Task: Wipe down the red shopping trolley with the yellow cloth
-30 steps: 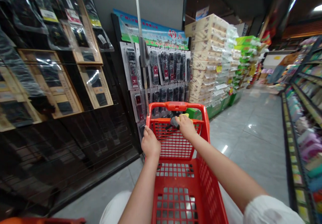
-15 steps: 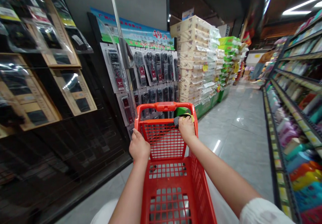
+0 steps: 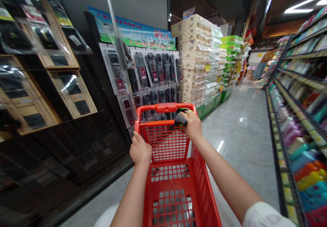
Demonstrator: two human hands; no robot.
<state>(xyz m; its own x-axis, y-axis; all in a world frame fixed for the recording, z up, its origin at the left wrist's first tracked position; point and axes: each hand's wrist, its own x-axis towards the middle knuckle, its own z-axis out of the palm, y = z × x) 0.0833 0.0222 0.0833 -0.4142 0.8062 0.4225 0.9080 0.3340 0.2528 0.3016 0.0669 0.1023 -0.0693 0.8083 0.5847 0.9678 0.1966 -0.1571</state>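
Observation:
A red plastic shopping cart (image 3: 168,185) with grid panels stands right in front of me, with nothing in its basket. My left hand (image 3: 140,149) is closed round the left side of its frame. My right hand (image 3: 193,125), near the cart's upper right corner, is closed on a small dark grey and yellow object (image 3: 181,118). Fingers partly cover that object, and its exact kind is unclear. It sits just beside the red top bar (image 3: 166,107).
Packaged belts (image 3: 140,69) hang on a rack ahead left, behind a metal pole (image 3: 112,9). Boxed goods (image 3: 192,50) are stacked beyond. Shelves (image 3: 306,118) line the right side of the grey tiled aisle (image 3: 237,135). A person (image 3: 264,63) is far ahead.
My right hand has shifted slightly right and turned, and the dark grey object in it shows more. The rack and pole appear slightly further left.

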